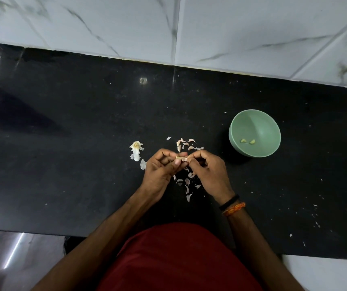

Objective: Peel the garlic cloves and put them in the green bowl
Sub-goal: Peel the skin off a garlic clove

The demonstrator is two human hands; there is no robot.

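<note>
A small garlic clove (182, 158) is pinched between both hands above the black counter. My left hand (161, 170) holds it with thumb and curled fingers from the left. From the right, my right hand (208, 171) pinches its other end, fingers curled. The green bowl (267, 153) stands to the right of my hands and holds two peeled cloves (247, 141). Several unpeeled cloves (186, 143) lie just beyond my hands. What is left of the garlic bulb (136, 149) lies to the left.
Papery peel scraps (187, 184) are scattered on the black counter (84, 127) under and between my hands. A white marble-tiled wall (168, 28) runs along the back. The counter's front edge is close to my body.
</note>
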